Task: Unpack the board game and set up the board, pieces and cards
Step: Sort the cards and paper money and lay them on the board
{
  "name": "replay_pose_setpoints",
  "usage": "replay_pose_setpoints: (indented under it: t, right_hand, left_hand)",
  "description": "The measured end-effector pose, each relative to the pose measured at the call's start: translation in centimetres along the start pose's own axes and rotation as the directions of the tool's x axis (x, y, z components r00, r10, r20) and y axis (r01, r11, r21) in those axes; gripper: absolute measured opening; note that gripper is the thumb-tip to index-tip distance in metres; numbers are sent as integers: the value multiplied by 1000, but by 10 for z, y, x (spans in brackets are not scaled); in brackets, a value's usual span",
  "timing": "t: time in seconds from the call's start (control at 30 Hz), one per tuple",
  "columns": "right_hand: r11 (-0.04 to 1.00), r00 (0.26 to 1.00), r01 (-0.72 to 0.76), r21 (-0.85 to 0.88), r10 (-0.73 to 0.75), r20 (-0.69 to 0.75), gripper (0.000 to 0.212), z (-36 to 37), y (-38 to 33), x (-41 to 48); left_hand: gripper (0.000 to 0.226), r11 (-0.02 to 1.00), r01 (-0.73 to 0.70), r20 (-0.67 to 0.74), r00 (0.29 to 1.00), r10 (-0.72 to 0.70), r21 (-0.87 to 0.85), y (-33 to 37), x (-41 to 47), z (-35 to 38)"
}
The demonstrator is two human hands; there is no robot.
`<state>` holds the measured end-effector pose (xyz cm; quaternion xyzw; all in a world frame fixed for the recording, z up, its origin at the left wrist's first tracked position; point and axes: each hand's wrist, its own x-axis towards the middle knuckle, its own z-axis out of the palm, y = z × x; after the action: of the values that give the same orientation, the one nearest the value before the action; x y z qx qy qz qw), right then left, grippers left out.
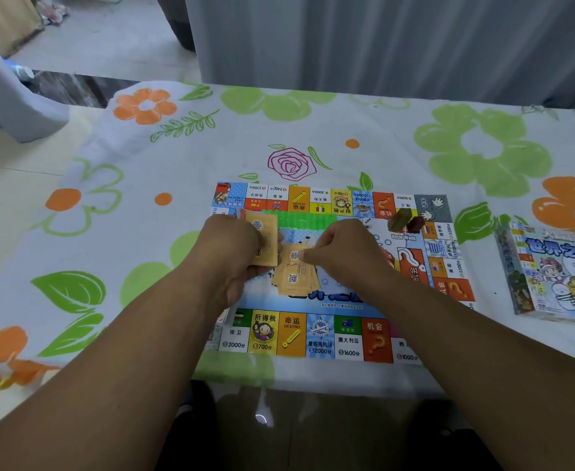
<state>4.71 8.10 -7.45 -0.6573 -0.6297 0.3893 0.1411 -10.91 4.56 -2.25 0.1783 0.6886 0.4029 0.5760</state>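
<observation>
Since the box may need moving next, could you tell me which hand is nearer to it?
Right. The right hand, pinching cards over the board's middle, is well left of the box; the left hand, holding cards too, is even farther left.

Single head-worn view, looking forward and down, close above game board point(330, 334), floral tablecloth point(415, 147)
</observation>
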Motion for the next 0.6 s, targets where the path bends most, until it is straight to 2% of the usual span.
replay_pose_setpoints:
  t: [0.07, 0.17, 0.27, 0.33, 0.43, 0.6]
  right_hand:
    - [985, 1000, 19, 169, -23, 21, 40, -1, -6, -4]
    - [890, 989, -49, 453, -19, 144, 35, 0, -15, -9]
    - [818, 978, -88, 568, -38, 206, 30, 0, -19, -11]
    - [798, 976, -76, 598, -61, 207, 23, -1, -20, -11]
    - [844, 980, -38, 535, -73, 185, 9, 1, -20, -11]
    - [853, 981, -158, 497, 78, 179, 12, -5, -15, -5]
  left_hand:
    - [30, 998, -39, -4, 999, 40, 43, -3, 3, -1]
    - [28, 996, -55, 15, 998, 54, 67, -7, 5, -2]
    - [26, 995, -65, -3, 998, 66, 74, -8, 5, -2]
    - [25, 995, -75, -25, 997, 77, 73, -8, 6, -3]
    - [26, 994, -77, -21, 997, 78, 75, -8, 7, -3]
    - [19, 999, -41, -52, 998, 42, 18, -6, 6, -2]
